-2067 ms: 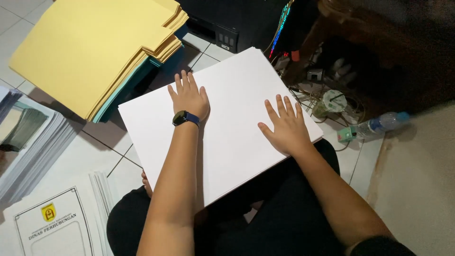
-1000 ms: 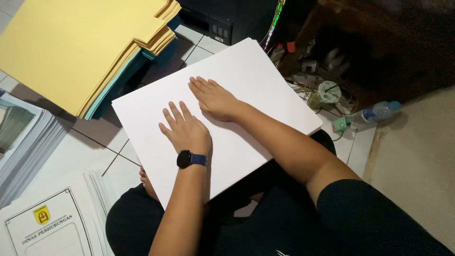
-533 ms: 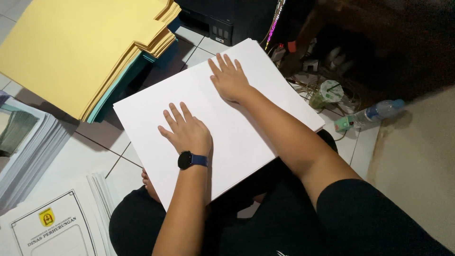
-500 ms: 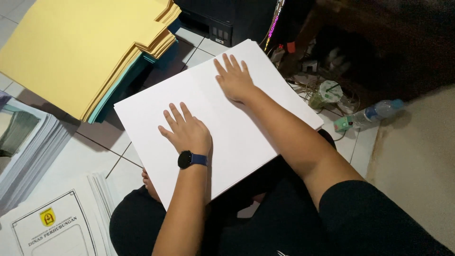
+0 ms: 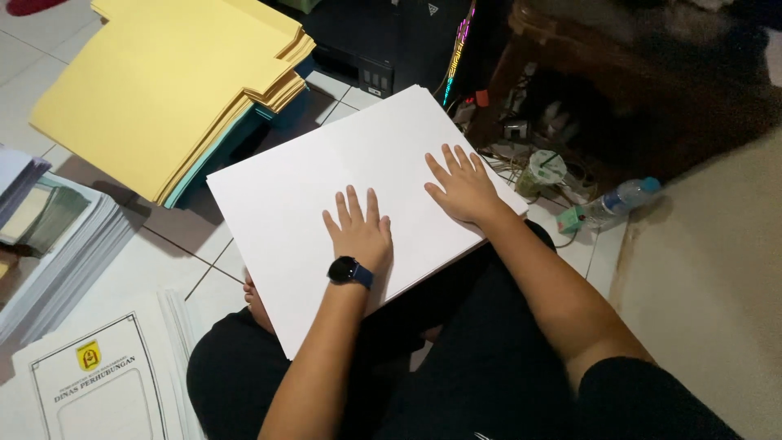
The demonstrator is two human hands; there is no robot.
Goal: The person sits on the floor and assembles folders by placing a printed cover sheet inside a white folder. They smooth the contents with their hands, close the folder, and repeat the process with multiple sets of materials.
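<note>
Both of your hands lie palm down on the large white sheet (image 5: 326, 195) across your lap in the head view. Your left hand (image 5: 359, 234), with a dark watch (image 5: 350, 271) at its wrist, has its fingers (image 5: 353, 205) straight and close together, gripping nothing. Your right hand (image 5: 463, 187) rests just beside it, nearer the sheet's right edge, its fingers (image 5: 449, 165) spread a little and flat on the paper. Past your left fingertips, across the sheet, sits the yellow folder stack (image 5: 163, 81). Beyond your right fingers, off the paper, a plastic bottle (image 5: 619, 200) lies on the floor. Well behind your left wrist lies a printed paper pile (image 5: 106, 383).
</note>
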